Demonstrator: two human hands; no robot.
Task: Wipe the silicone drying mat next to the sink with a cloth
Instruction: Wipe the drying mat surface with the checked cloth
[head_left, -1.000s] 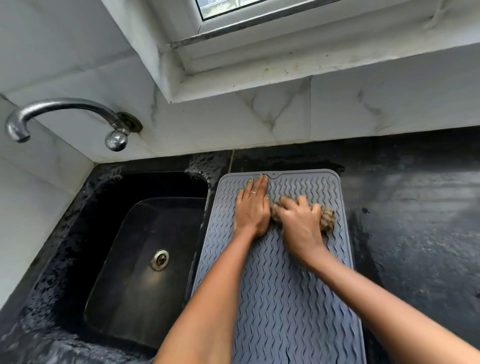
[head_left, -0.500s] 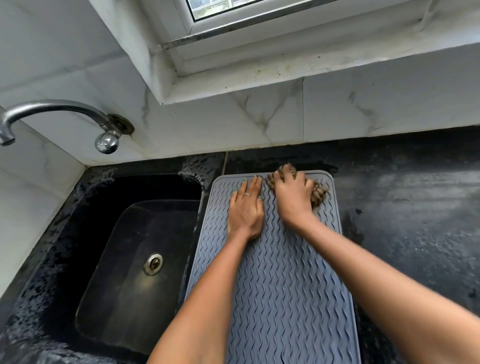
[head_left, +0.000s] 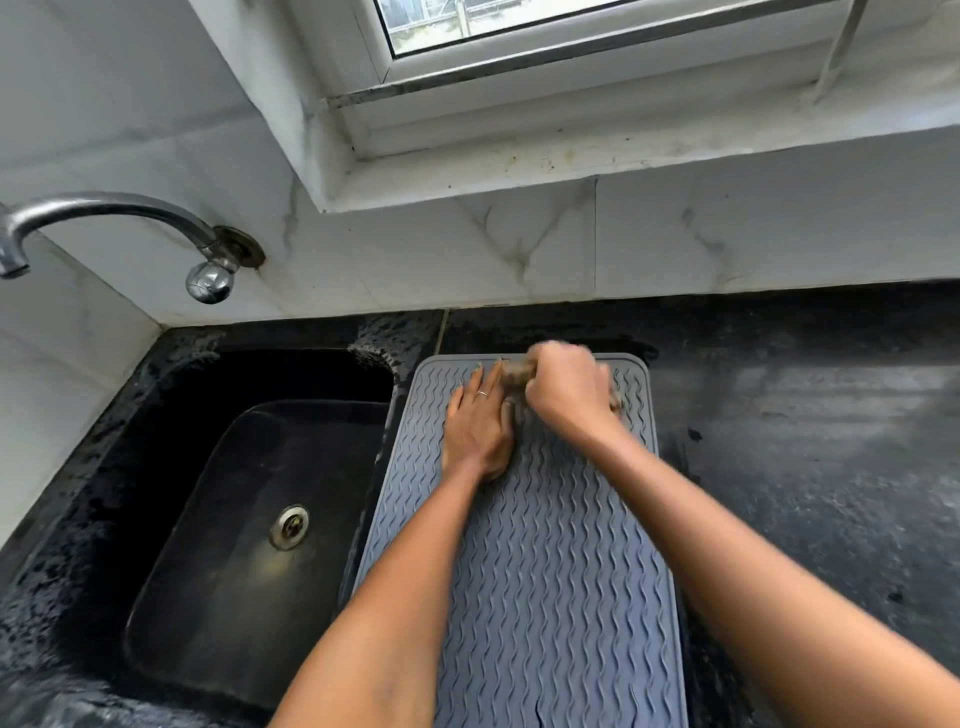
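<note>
Both forearms reach in from the near edge, over the grey ribbed drying mat (head_left: 550, 545), which lies on the dark surface (head_left: 810, 467) just right of the sink (head_left: 249, 519), its far end close to the surface's back edge by the tiled wall. The left hand (head_left: 480, 426) lies palm down on the mat's far half, fingers (head_left: 475, 382) held straight and close together, pointing at the back edge, a ring on one of them. The right hand (head_left: 569, 395) sits just beside it, touching or nearly so, knuckles up, its fingers curled into a fist around a brownish cloth (head_left: 514, 374) bunched at the mat's far end. The hand is blurred, so how much cloth lies under it is hard to tell. A metal tap (head_left: 119, 213) arcs from the wall above the sink.
</note>
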